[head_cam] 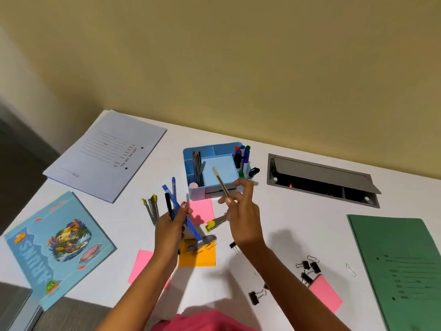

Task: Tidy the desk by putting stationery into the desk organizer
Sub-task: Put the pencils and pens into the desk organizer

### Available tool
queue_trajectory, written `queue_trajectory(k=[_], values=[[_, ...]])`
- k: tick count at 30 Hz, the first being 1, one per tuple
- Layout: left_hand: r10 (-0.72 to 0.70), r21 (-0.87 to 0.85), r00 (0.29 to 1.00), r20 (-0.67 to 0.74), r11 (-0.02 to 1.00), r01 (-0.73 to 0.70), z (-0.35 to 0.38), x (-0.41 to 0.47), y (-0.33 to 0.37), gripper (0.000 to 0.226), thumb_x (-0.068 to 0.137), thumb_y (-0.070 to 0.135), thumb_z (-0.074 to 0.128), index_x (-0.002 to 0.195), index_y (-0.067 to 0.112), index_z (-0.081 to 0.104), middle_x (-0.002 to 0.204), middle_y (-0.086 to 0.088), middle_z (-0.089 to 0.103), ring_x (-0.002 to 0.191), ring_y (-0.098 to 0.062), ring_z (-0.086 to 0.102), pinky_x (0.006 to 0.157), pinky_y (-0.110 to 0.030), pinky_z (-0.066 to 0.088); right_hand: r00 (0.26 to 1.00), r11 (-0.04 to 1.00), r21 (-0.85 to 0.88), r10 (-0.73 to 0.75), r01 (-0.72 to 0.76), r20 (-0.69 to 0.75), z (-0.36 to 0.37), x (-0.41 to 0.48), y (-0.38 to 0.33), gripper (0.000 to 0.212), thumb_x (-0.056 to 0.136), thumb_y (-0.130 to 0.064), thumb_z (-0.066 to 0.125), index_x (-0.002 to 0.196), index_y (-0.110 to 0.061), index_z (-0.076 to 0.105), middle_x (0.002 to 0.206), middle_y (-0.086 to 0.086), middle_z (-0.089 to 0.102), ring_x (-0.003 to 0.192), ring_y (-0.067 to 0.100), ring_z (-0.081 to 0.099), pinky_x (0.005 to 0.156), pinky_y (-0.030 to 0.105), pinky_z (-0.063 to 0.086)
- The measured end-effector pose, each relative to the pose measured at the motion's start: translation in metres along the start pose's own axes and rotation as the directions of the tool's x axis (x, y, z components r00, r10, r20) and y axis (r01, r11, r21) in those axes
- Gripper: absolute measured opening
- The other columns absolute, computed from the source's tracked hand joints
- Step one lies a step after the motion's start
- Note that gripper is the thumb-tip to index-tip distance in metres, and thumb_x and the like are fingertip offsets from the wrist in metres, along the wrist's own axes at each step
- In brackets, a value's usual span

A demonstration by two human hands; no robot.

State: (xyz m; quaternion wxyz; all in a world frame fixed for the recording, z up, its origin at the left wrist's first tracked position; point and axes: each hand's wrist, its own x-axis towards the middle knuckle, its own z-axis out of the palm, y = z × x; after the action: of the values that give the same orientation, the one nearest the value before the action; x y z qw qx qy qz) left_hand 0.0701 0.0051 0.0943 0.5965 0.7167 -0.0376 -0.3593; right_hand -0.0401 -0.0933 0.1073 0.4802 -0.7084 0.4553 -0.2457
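Observation:
A blue desk organizer [191, 152] stands at the middle of the white desk, with pencils in its left slot, markers [242, 156] in its right slot and a light blue pad in the centre. My left hand [170, 229] grips a bundle of blue and black pens [172, 199], held upright in front of the organizer. My right hand [241, 211] pinches a single pale pen [220, 182], tilted toward the organizer's front edge.
Staplers [152, 206] [216, 222], pink sticky notes [201, 210], an orange pad [198, 258], binder clips [307, 267] and paper clips lie around. A grey folder [107, 154] and blue notebook [57, 247] lie left, a green folder [401, 266] right, an open cable hatch [322, 180] behind.

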Motion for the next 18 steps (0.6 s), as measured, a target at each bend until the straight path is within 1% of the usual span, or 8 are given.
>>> queue_trajectory(k=[2, 3, 6, 8, 9, 12, 15, 18], values=[[-0.019, -0.013, 1.000, -0.023, 1.000, 0.019, -0.014, 0.012, 0.002, 0.029, 0.093, 0.032, 0.056, 0.084, 0.007, 0.068, 0.038, 0.012, 0.043, 0.045, -0.009, 0.038, 0.051, -0.025, 0.031, 0.993, 0.988, -0.104, -0.114, 0.111, -0.014, -0.001, 0.018, -0.016, 0.013, 0.094, -0.016, 0.055, 0.099, -0.025, 0.048, 0.091, -0.002, 0.070, 0.080, 0.013, 0.067, 0.069, 0.035, 0.057], [-0.031, -0.021, 0.999, -0.030, 0.999, 0.031, -0.020, 0.018, 0.002, 0.030, 0.093, 0.032, 0.056, 0.084, 0.007, 0.069, 0.039, 0.011, 0.040, 0.046, -0.011, 0.034, 0.051, -0.025, 0.029, 0.982, 0.971, -0.157, -0.188, 0.182, -0.025, -0.001, 0.026, -0.025, 0.008, 0.091, -0.016, 0.061, 0.095, -0.021, 0.055, 0.087, -0.002, 0.070, 0.079, 0.011, 0.067, 0.068, 0.035, 0.057], [-0.034, -0.053, 0.999, -0.033, 0.998, 0.032, -0.034, 0.031, 0.005, 0.029, 0.093, 0.032, 0.056, 0.085, 0.008, 0.069, 0.045, 0.008, 0.033, 0.047, -0.012, 0.028, 0.049, -0.026, 0.026, 0.904, 0.885, -0.253, -0.421, 0.391, -0.075, 0.005, 0.053, -0.059, 0.004, 0.086, -0.010, 0.068, 0.089, -0.010, 0.069, 0.087, 0.000, 0.068, 0.077, 0.005, 0.059, 0.068, 0.021, 0.051], [-0.028, -0.053, 0.999, -0.036, 0.998, 0.026, -0.041, 0.037, 0.006, 0.028, 0.094, 0.032, 0.056, 0.084, 0.009, 0.069, 0.051, 0.003, 0.033, 0.048, -0.013, 0.028, 0.049, -0.025, 0.026, 0.868, 0.830, -0.319, -0.495, 0.457, -0.045, 0.012, 0.074, -0.080, 0.010, 0.088, -0.007, 0.064, 0.093, -0.007, 0.072, 0.094, 0.004, 0.061, 0.078, 0.006, 0.054, 0.070, 0.008, 0.042], [-0.026, -0.050, 0.999, -0.034, 0.998, 0.025, -0.044, 0.041, 0.006, 0.028, 0.094, 0.032, 0.056, 0.085, 0.009, 0.069, 0.054, -0.001, 0.034, 0.049, -0.014, 0.029, 0.049, -0.026, 0.027, 0.859, 0.801, -0.366, -0.512, 0.473, -0.010, 0.017, 0.084, -0.088, 0.011, 0.088, -0.006, 0.063, 0.093, -0.005, 0.073, 0.095, 0.005, 0.059, 0.077, 0.008, 0.054, 0.069, 0.009, 0.040], [-0.021, -0.038, 0.999, -0.027, 0.999, 0.020, -0.053, 0.049, 0.007, 0.029, 0.093, 0.034, 0.056, 0.084, 0.010, 0.069, 0.060, -0.007, 0.039, 0.055, -0.018, 0.034, 0.053, -0.028, 0.031, 0.826, 0.692, -0.501, -0.556, 0.519, 0.089, 0.034, 0.116, -0.105, 0.009, 0.085, -0.002, 0.064, 0.085, -0.002, 0.073, 0.086, 0.011, 0.062, 0.071, 0.022, 0.061, 0.063, 0.027, 0.046], [-0.013, -0.046, 1.000, -0.012, 0.999, 0.013, -0.061, 0.053, 0.006, 0.030, 0.092, 0.035, 0.057, 0.079, 0.011, 0.067, 0.060, -0.006, 0.042, 0.056, -0.018, 0.035, 0.053, -0.028, 0.031, 0.817, 0.614, -0.573, -0.545, 0.543, 0.191, 0.055, 0.140, -0.108, 0.005, 0.080, 0.004, 0.066, 0.078, 0.001, 0.070, 0.081, 0.013, 0.062, 0.067, 0.027, 0.062, 0.056, 0.030, 0.047], [-0.012, -0.059, 1.000, -0.004, 0.998, 0.011, -0.068, 0.057, 0.005, 0.031, 0.093, 0.035, 0.056, 0.084, 0.008, 0.069, 0.056, -0.001, 0.041, 0.052, -0.014, 0.032, 0.051, -0.025, 0.029, 0.829, 0.492, -0.681, -0.447, 0.542, 0.337, 0.074, 0.154, -0.103, 0.019, 0.069, 0.019, 0.059, 0.077, 0.004, 0.065, 0.083, 0.018, 0.059, 0.068, 0.035, 0.061, 0.054, 0.034, 0.044]])
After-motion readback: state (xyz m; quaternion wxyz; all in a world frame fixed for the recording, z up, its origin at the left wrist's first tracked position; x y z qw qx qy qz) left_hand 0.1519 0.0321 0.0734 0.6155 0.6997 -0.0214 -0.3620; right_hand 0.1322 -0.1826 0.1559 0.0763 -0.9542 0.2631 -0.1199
